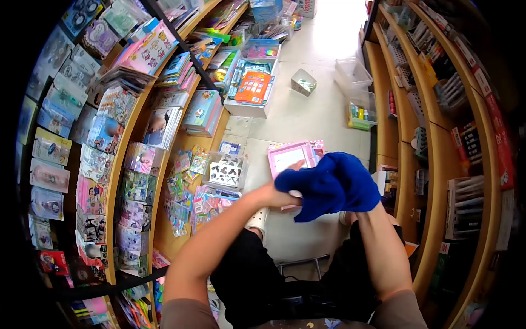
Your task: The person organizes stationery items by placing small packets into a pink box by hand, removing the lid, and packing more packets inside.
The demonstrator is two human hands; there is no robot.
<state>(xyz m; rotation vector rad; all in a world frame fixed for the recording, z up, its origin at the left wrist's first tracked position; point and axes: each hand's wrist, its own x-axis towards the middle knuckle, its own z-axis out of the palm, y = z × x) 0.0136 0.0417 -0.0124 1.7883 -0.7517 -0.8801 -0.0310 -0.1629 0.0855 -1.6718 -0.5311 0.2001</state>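
Observation:
A deep blue cloth (334, 183) hangs bunched in front of me, above the floor between my knees. My left hand (280, 191) is closed on its left edge, with fingers partly behind the fabric. A small white bit shows by those fingers, too little to name. Over my right hand the cloth lies draped, so only the wrist (371, 216) shows and the fingers are hidden. Just beyond the cloth, a pink-framed box (279, 156) with a white middle sits low near the floor, partly covered by my hands and the cloth.
Shelves of packaged goods (131, 159) line the left, with a clear bin of bow-patterned items (227, 169) at their foot. Wooden shelves (433, 137) stand close on the right. Ahead are a white box of books (246, 109), a small open container (303, 82) and clear bins (353, 74).

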